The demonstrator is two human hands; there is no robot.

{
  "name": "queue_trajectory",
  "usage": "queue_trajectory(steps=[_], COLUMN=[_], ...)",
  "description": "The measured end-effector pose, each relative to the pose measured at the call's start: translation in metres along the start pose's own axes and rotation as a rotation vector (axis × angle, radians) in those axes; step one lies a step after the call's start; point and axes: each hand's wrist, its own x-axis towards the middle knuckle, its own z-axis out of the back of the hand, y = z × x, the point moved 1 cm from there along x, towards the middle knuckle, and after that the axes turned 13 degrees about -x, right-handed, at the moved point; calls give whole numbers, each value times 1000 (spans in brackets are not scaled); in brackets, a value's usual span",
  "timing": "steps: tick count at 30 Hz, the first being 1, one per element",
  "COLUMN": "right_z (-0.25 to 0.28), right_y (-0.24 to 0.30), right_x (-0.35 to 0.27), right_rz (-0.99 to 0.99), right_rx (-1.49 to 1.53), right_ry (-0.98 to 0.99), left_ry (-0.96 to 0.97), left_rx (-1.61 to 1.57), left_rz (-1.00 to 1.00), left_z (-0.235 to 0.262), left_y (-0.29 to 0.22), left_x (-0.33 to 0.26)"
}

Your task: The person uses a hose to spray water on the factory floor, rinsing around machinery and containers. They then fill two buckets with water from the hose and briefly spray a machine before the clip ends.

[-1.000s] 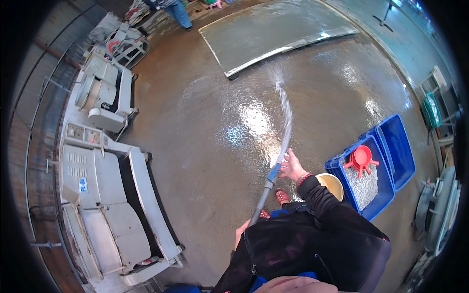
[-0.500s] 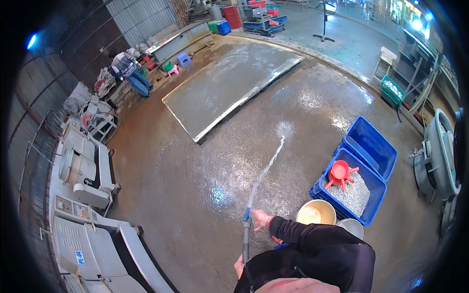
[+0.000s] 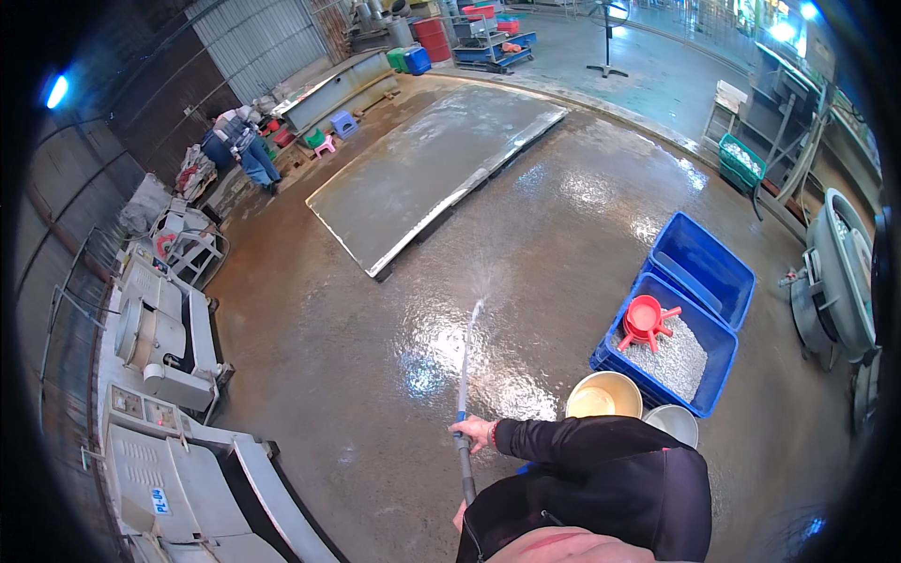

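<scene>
A grey hose with a blue end piece points away from me over the wet floor. My right hand, in a dark sleeve, is closed round the hose just behind the blue piece. Lower down, my left hand grips the same hose, its fingers partly hidden by the hose and my dark jacket. From the blue end a water jet shoots forward and breaks into spray on the floor, short of a large flat slab.
To the right stand a blue bin with small pale pieces and red scoops, a cream tub and a metal bowl. Grey machines line the left. A person bends at the far left.
The jet's landing point has swung left and nearer to me. My right hand has shifted slightly left and lower, and its fingers now wrap the hose more closely.
</scene>
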Motion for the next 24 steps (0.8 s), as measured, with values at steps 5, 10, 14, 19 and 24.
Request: queue_trajectory(steps=[5, 10, 14, 19, 24], right_z=[-5, 8, 9, 7, 9], right_y=[-5, 1, 6, 18, 25], right_x=[-12, -28, -40, -58, -51], right_rz=[19, 68, 47, 603, 1014], right_rx=[6, -26, -59, -1247, -1744], right_ry=[-74, -43, -97, -472, -39], left_ry=[-28, -40, -43, -80, -76], left_rx=[-39, -60, -81, -94, -112], left_rz=[37, 50, 61, 5, -32], left_z=[10, 16, 18, 14, 20], left_y=[12, 18, 23, 25, 27], left_x=[3, 2, 4, 0, -6])
